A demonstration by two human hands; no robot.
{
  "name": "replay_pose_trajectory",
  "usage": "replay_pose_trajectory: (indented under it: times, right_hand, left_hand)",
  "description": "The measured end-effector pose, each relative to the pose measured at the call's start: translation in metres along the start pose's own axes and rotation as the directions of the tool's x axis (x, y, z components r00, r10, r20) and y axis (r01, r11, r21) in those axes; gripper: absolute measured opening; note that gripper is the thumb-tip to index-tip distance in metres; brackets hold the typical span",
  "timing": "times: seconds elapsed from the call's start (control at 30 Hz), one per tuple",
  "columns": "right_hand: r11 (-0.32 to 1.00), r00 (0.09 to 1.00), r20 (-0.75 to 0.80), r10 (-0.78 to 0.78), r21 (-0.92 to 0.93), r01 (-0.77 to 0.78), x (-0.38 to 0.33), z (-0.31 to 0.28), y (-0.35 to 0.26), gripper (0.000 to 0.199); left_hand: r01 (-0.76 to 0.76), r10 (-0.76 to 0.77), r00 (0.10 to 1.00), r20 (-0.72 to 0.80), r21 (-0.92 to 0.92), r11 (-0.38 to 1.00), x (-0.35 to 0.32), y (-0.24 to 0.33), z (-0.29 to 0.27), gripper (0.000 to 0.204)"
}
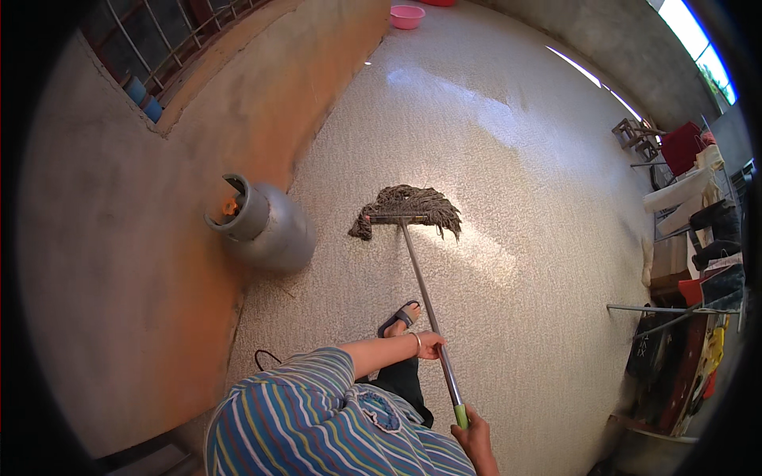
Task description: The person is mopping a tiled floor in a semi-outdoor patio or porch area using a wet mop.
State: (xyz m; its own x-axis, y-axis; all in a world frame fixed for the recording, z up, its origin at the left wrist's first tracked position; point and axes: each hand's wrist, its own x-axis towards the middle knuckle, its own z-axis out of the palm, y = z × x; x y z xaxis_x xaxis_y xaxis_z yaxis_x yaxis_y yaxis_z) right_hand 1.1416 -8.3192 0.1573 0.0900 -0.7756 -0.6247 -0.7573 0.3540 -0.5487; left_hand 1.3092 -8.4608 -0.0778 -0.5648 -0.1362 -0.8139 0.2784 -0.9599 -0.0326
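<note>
A string mop with grey-brown strands lies spread on the speckled floor ahead of me. Its metal handle slants back toward my body. Partway down the handle, my left hand is closed around the shaft, a bangle at its wrist. Lower, by the green grip at the handle's end, my right hand is wrapped round the mop too. My sandalled foot stands left of the handle, behind the mop head.
A grey gas cylinder stands against the left wall, near the mop. A pink basin sits at the far end. Along the right are a rack with draped cloths, a red chair and small stools.
</note>
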Motion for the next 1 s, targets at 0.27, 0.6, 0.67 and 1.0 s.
replay_pose_trajectory:
  times: [0.27, 0.6, 0.67, 1.0]
  right_hand:
    - [0.982, 0.986, 0.065, -0.155, -0.103, 0.161, 0.189, -0.048, -0.136, 0.052]
    - [0.92, 0.943, 0.139, -0.301, -0.217, 0.326, 0.371, -0.056, -0.273, 0.043]
    - [0.899, 0.929, 0.129, -0.348, -0.235, 0.369, 0.4, -0.047, -0.299, 0.043]
    - [0.908, 0.982, 0.073, -0.174, -0.374, 0.189, 0.467, -0.11, -0.38, 0.048]
  left_hand:
    - [-0.317, 0.302, 0.943, -0.137, -0.107, 0.942, -0.023, 0.21, -0.032, 0.01]
    - [-0.502, 0.461, 0.859, -0.224, -0.187, 0.844, -0.07, 0.404, -0.111, 0.011]
    - [-0.507, 0.473, 0.856, -0.209, -0.163, 0.846, -0.08, 0.441, -0.134, 0.011]
    - [-0.348, 0.338, 0.936, -0.094, -0.373, 0.86, -0.104, 0.561, -0.134, 0.036]
